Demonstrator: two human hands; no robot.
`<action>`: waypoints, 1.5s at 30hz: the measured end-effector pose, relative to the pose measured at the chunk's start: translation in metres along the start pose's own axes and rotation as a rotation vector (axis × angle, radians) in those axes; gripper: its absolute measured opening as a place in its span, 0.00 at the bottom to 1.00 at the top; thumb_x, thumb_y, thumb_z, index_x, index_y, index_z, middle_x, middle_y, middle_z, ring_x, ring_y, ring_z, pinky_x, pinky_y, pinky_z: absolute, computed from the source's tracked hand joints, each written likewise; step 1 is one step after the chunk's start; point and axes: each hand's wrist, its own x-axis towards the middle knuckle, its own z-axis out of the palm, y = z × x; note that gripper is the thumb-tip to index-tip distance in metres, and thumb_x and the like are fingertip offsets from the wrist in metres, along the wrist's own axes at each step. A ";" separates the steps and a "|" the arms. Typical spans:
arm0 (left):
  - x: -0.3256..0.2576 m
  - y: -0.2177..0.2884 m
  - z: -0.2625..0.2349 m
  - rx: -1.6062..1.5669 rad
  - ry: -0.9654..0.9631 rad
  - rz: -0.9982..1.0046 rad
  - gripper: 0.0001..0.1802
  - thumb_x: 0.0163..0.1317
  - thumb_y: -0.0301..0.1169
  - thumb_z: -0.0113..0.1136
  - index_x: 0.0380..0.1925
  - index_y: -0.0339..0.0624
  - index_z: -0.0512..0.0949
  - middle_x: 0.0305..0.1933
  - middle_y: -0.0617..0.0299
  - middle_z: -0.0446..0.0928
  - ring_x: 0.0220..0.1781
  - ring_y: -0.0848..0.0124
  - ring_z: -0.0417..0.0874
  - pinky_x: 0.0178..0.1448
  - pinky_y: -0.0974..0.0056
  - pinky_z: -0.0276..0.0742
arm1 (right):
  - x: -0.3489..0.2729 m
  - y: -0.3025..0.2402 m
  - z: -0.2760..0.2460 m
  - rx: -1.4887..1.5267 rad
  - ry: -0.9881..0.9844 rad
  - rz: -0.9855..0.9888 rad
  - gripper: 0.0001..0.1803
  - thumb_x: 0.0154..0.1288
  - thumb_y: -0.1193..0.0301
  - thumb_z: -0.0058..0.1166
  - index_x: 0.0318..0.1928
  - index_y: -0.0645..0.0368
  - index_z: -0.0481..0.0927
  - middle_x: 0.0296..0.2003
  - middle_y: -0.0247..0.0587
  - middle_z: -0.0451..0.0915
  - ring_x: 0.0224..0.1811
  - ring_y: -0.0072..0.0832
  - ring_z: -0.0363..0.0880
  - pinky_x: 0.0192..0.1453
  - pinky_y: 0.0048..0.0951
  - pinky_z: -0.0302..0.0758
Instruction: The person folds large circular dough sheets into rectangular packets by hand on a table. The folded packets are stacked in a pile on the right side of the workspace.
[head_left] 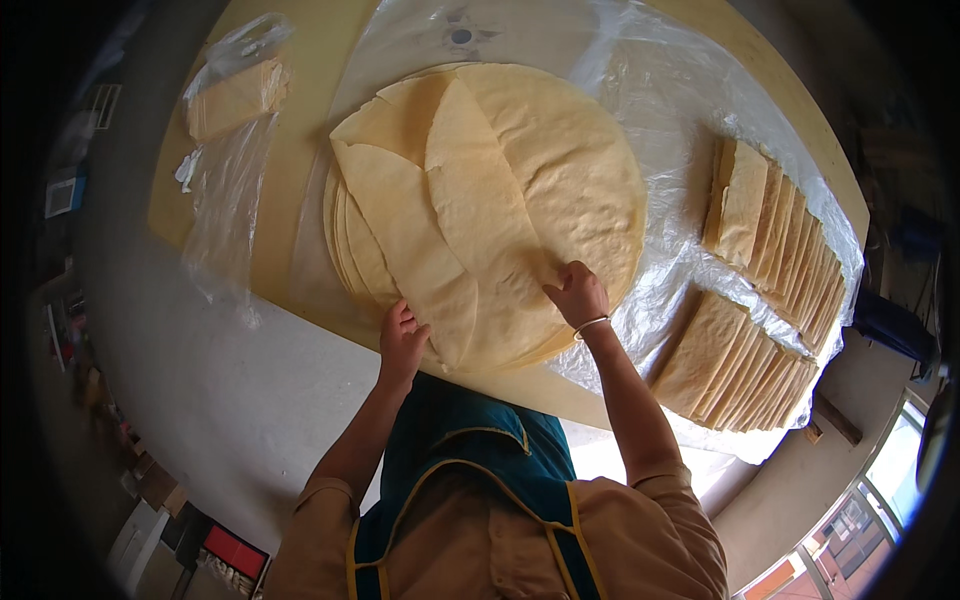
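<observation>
On the left end of the yellowish table (318,60), a clear plastic bag (238,45) holds a folded tan bundle (238,98), with a small white scrap (187,168) just beside it and a loose plastic film (230,205) hanging over the near edge. Next comes a broad stack of thin, round, tan sheets (590,180) in the middle of the table, the top sheet (485,205) folded into long overlapping flaps that cover much of the stack's left half. At its near left edge is the left hand (403,345), fingers loosely curled and slightly apart; I cannot tell whether they have hold of an edge. Farther right, the right hand (582,298), a bracelet (591,326) at its wrist, has thumb and forefinger nearly together beside the flap's edge; whether they pinch it cannot be told. Wrinkled clear sheeting (665,120) crowds the stack's right side, and on it two rows of folded tan pieces, a far row (778,235) and a near row (735,365), take up the right end.
</observation>
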 end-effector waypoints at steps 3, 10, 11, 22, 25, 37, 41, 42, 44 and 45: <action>-0.007 -0.019 0.003 0.081 -0.054 0.097 0.29 0.67 0.20 0.63 0.68 0.37 0.69 0.60 0.53 0.75 0.58 0.64 0.80 0.63 0.59 0.79 | -0.008 0.014 0.014 0.285 -0.041 -0.093 0.18 0.52 0.69 0.77 0.37 0.62 0.79 0.32 0.38 0.83 0.34 0.28 0.83 0.40 0.33 0.81; -0.020 0.022 -0.024 0.819 -0.155 0.620 0.40 0.55 0.21 0.67 0.71 0.42 0.69 0.69 0.48 0.70 0.68 0.52 0.75 0.71 0.50 0.72 | -0.013 0.029 0.023 0.444 0.061 -0.050 0.23 0.51 0.72 0.78 0.45 0.62 0.78 0.32 0.38 0.81 0.34 0.28 0.81 0.41 0.32 0.81; -0.023 0.027 -0.024 0.961 -0.216 0.774 0.42 0.53 0.21 0.67 0.71 0.44 0.69 0.72 0.47 0.69 0.70 0.49 0.73 0.73 0.48 0.69 | -0.014 0.028 0.021 0.348 0.083 -0.112 0.23 0.51 0.71 0.78 0.44 0.61 0.78 0.32 0.39 0.81 0.34 0.30 0.81 0.41 0.33 0.81; -0.020 0.021 -0.016 0.958 -0.522 0.919 0.46 0.46 0.31 0.75 0.69 0.40 0.70 0.78 0.49 0.64 0.80 0.54 0.65 0.79 0.45 0.63 | -0.021 0.023 0.010 0.356 -0.149 0.044 0.17 0.59 0.67 0.74 0.41 0.64 0.81 0.33 0.35 0.84 0.32 0.30 0.81 0.37 0.34 0.78; -0.018 0.016 -0.025 0.971 -0.573 0.908 0.45 0.46 0.31 0.75 0.68 0.40 0.70 0.77 0.48 0.64 0.79 0.53 0.66 0.77 0.45 0.64 | -0.014 0.027 -0.011 0.741 -0.440 0.273 0.12 0.64 0.69 0.67 0.40 0.66 0.84 0.29 0.33 0.83 0.28 0.26 0.82 0.30 0.29 0.75; 0.005 0.008 -0.006 0.805 -0.377 1.159 0.24 0.61 0.22 0.59 0.59 0.39 0.81 0.69 0.52 0.76 0.70 0.52 0.78 0.71 0.48 0.75 | -0.030 0.022 -0.009 1.191 -0.463 0.398 0.13 0.75 0.68 0.59 0.47 0.68 0.82 0.42 0.48 0.87 0.41 0.37 0.89 0.41 0.38 0.88; 0.007 0.011 -0.014 0.807 -0.408 1.124 0.27 0.60 0.24 0.62 0.61 0.40 0.79 0.69 0.52 0.77 0.70 0.52 0.78 0.72 0.49 0.74 | -0.018 0.038 -0.032 0.361 -0.031 -0.090 0.10 0.73 0.68 0.60 0.48 0.60 0.84 0.45 0.44 0.87 0.41 0.35 0.87 0.43 0.37 0.84; 0.007 0.011 -0.017 0.804 -0.417 1.119 0.27 0.59 0.24 0.63 0.62 0.39 0.79 0.69 0.51 0.77 0.70 0.52 0.78 0.73 0.49 0.74 | -0.015 0.040 -0.039 0.097 0.166 -0.482 0.13 0.69 0.71 0.61 0.52 0.56 0.83 0.53 0.45 0.84 0.47 0.38 0.85 0.49 0.40 0.83; 0.009 0.012 -0.020 0.800 -0.436 1.121 0.28 0.58 0.23 0.66 0.62 0.40 0.79 0.69 0.50 0.77 0.71 0.51 0.78 0.73 0.48 0.74 | -0.009 0.035 -0.044 -0.228 0.305 -0.886 0.31 0.59 0.78 0.61 0.65 0.49 0.79 0.73 0.43 0.70 0.66 0.43 0.76 0.66 0.46 0.77; 0.010 0.012 -0.020 0.799 -0.449 1.122 0.29 0.58 0.23 0.66 0.62 0.40 0.79 0.69 0.50 0.77 0.71 0.51 0.78 0.74 0.48 0.74 | -0.005 0.031 -0.043 -0.300 0.238 -0.967 0.31 0.59 0.79 0.61 0.64 0.49 0.79 0.72 0.43 0.72 0.66 0.42 0.76 0.67 0.45 0.77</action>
